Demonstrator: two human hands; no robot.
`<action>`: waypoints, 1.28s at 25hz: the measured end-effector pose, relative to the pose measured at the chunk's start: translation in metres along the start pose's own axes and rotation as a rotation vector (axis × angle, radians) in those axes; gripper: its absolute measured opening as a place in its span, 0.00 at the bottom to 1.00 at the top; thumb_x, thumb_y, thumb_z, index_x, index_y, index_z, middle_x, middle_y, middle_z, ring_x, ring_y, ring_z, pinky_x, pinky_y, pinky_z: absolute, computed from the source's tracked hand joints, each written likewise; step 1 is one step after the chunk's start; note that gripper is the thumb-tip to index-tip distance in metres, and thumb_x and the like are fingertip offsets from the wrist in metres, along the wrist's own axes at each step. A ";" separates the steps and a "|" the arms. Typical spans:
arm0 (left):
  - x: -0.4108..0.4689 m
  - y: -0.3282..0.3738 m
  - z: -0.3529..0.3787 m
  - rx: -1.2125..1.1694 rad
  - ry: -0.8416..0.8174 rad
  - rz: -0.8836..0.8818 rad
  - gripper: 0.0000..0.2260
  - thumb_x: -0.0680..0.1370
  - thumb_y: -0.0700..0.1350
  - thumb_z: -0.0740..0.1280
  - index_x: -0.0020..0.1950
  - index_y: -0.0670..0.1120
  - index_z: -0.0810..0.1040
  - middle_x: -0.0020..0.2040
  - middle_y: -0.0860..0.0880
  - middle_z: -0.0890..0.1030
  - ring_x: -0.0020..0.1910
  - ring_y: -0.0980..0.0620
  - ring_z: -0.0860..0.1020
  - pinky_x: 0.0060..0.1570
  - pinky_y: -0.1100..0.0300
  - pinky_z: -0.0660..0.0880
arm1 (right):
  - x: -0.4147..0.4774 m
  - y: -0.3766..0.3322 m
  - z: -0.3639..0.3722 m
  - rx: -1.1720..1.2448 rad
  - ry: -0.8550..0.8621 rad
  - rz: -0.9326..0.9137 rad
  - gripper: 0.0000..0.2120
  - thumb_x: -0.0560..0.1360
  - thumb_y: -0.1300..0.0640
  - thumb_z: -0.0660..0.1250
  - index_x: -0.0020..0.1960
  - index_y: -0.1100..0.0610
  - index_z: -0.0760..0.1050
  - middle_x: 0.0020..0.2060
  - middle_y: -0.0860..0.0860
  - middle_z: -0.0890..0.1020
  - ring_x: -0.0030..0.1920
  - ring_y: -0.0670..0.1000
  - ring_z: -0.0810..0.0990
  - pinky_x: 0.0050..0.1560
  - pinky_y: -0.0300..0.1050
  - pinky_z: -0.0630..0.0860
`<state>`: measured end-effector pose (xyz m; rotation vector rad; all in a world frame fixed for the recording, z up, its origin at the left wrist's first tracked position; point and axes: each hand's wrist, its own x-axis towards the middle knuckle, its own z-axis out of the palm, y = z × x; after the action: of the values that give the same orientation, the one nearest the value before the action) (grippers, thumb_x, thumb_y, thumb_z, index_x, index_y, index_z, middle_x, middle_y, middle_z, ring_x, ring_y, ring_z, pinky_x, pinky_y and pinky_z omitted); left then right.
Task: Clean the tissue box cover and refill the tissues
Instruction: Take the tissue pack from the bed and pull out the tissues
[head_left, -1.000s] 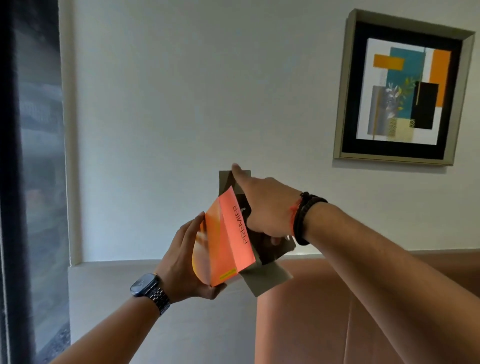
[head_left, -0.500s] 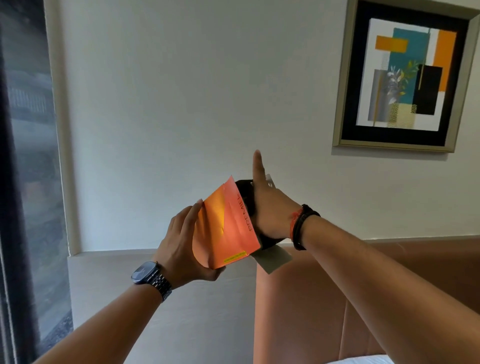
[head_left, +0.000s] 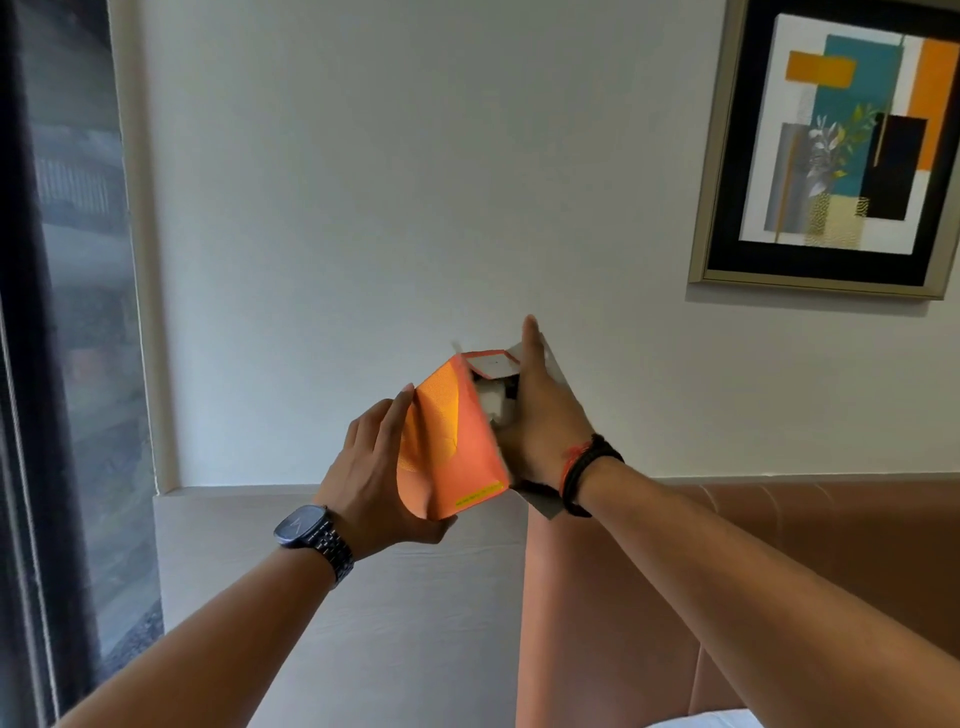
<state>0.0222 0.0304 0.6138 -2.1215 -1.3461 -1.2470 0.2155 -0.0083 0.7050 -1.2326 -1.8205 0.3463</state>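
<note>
Head view: orange tissue carton (head_left: 457, 447) held in mid-air, below-left of the framed picture (head_left: 836, 145). Left hand (head_left: 374, 473) wraps its base; right hand (head_left: 540, 415) presses the open grey flap. Risk: squeezing may crumple the tissues, or the carton may slip.

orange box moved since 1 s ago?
Cannot tell for sure: the camera tilted too. Against the headboard top, the orange box sits slightly higher.
</note>
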 end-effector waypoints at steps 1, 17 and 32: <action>-0.001 -0.002 -0.001 0.008 0.001 -0.035 0.61 0.50 0.65 0.75 0.76 0.50 0.50 0.69 0.45 0.67 0.64 0.43 0.66 0.51 0.47 0.74 | 0.003 0.000 -0.004 -0.091 0.017 -0.017 0.46 0.72 0.51 0.69 0.77 0.52 0.40 0.50 0.56 0.80 0.50 0.60 0.79 0.47 0.49 0.75; 0.012 -0.008 0.020 0.137 -0.108 -0.294 0.60 0.50 0.70 0.71 0.75 0.53 0.47 0.65 0.44 0.68 0.61 0.40 0.68 0.54 0.43 0.73 | 0.036 -0.011 -0.101 0.145 0.409 -0.200 0.40 0.68 0.64 0.75 0.72 0.48 0.58 0.42 0.43 0.75 0.40 0.39 0.76 0.30 0.25 0.71; -0.001 0.001 0.033 0.142 -0.247 -0.260 0.60 0.49 0.75 0.67 0.74 0.56 0.46 0.66 0.45 0.68 0.62 0.42 0.68 0.55 0.46 0.74 | 0.034 -0.041 -0.123 0.177 0.308 -0.138 0.16 0.62 0.61 0.79 0.44 0.54 0.74 0.39 0.50 0.79 0.36 0.47 0.77 0.31 0.40 0.73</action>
<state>0.0391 0.0510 0.5943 -2.1037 -1.8067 -0.9648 0.2830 -0.0273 0.8188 -0.9741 -1.5635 0.2206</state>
